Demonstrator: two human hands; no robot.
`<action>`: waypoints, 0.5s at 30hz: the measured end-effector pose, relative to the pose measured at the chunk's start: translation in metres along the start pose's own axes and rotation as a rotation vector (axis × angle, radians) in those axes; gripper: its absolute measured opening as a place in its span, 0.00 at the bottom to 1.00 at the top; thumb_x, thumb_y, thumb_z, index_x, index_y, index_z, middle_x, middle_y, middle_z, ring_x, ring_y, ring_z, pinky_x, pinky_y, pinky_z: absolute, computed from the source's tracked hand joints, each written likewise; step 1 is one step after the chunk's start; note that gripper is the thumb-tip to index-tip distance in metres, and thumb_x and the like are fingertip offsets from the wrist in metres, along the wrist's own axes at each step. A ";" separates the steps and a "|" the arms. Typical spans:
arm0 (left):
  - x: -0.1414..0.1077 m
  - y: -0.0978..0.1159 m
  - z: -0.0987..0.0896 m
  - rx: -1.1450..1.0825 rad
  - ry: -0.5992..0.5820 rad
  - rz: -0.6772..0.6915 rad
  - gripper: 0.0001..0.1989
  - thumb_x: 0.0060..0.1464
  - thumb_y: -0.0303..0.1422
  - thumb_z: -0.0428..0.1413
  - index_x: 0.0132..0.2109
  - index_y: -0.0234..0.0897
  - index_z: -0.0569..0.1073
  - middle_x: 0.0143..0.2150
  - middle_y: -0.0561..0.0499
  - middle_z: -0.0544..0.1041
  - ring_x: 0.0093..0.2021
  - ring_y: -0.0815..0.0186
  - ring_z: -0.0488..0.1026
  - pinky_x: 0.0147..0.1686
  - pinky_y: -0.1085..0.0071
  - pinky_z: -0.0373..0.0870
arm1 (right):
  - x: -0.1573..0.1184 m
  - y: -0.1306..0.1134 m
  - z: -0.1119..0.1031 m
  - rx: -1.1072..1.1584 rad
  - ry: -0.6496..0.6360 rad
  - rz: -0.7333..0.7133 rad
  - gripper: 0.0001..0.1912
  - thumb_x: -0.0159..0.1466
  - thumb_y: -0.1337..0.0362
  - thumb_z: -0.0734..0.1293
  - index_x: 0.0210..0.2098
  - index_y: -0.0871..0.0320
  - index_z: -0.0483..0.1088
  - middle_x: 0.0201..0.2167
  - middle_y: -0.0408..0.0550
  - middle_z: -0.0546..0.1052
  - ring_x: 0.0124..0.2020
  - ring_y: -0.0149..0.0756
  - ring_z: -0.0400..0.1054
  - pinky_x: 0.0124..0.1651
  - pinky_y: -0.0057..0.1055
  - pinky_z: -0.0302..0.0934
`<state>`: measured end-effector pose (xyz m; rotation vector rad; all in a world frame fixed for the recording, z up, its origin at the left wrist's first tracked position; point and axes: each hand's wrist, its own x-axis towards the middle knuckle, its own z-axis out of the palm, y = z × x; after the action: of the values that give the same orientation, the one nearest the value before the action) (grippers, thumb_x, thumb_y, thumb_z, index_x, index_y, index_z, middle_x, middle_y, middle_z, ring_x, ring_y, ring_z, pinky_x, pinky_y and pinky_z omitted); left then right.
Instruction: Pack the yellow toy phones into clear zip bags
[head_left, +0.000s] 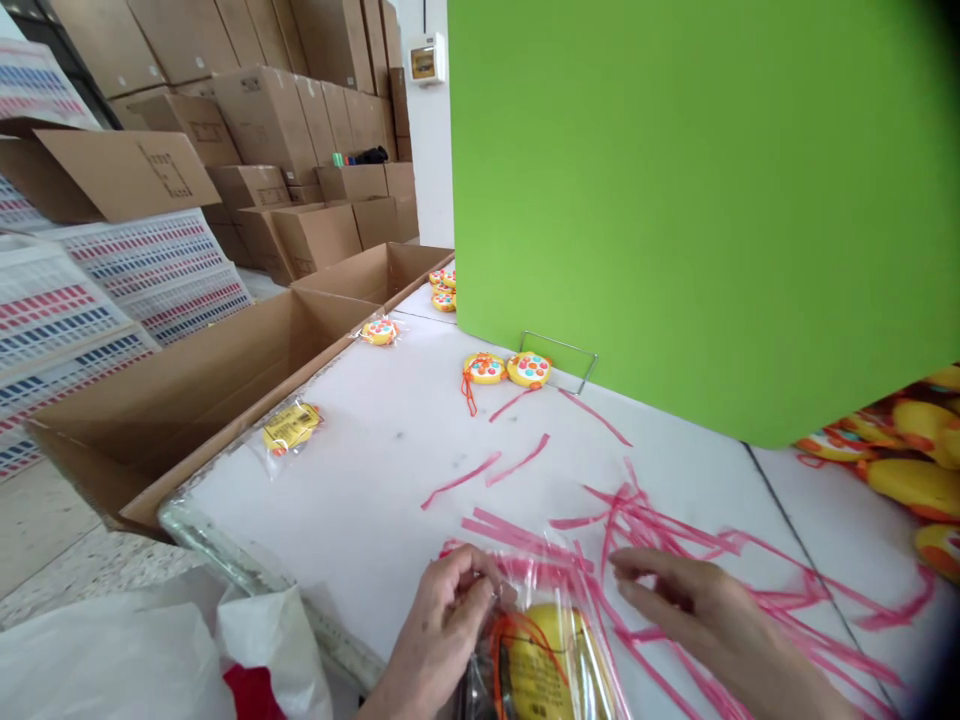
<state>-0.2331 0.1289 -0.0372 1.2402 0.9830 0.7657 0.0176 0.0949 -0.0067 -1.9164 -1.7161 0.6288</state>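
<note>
My left hand [450, 620] is closed, pinching the edge of a clear plastic bag [600, 650] at the front of the table. Inside that bag lies a yellow toy [540, 655] with printed text and an orange cord. My right hand [690, 600] is just right of the bag, fingers slightly curled and apart, above a tangle of pink plastic strips [660, 530]. No object shows in its fingers. Further back, two yellow toys with coloured dots, one with an orange cord [484, 368] and one beside it [529, 370], lie near a bent wire frame [570, 350].
A large green board [675, 200] stands across the table's back. Bagged toys [292, 428] lie near the left edge, beside an open carton [210, 370]. More yellow toys [907, 450] are heaped at right. White plastic sacks [112, 650] sit lower left; stacked cartons [262, 120] fill the background.
</note>
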 end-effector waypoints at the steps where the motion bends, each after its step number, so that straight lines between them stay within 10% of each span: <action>1: 0.000 0.000 0.000 -0.007 -0.006 0.005 0.08 0.55 0.35 0.50 0.32 0.35 0.67 0.29 0.51 0.72 0.32 0.65 0.67 0.33 0.71 0.60 | 0.006 -0.008 0.006 0.030 -0.083 0.004 0.12 0.58 0.56 0.64 0.35 0.55 0.76 0.23 0.43 0.78 0.20 0.33 0.68 0.24 0.27 0.63; 7: 0.001 0.000 -0.002 -0.009 -0.026 0.019 0.07 0.55 0.35 0.50 0.33 0.36 0.67 0.30 0.53 0.70 0.32 0.66 0.66 0.33 0.72 0.60 | 0.026 -0.007 0.028 0.280 -0.290 0.019 0.09 0.58 0.61 0.63 0.28 0.59 0.72 0.22 0.43 0.74 0.25 0.33 0.68 0.29 0.28 0.60; 15: 0.002 0.006 -0.016 0.043 0.088 -0.075 0.09 0.55 0.38 0.51 0.32 0.37 0.66 0.22 0.59 0.57 0.24 0.71 0.54 0.26 0.75 0.51 | 0.008 -0.001 0.024 0.266 -0.232 -0.019 0.09 0.62 0.63 0.59 0.29 0.57 0.70 0.24 0.41 0.71 0.27 0.33 0.65 0.31 0.29 0.58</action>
<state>-0.2465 0.1377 -0.0319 1.2083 1.1168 0.7483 0.0022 0.1040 -0.0246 -1.6924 -1.6850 1.0507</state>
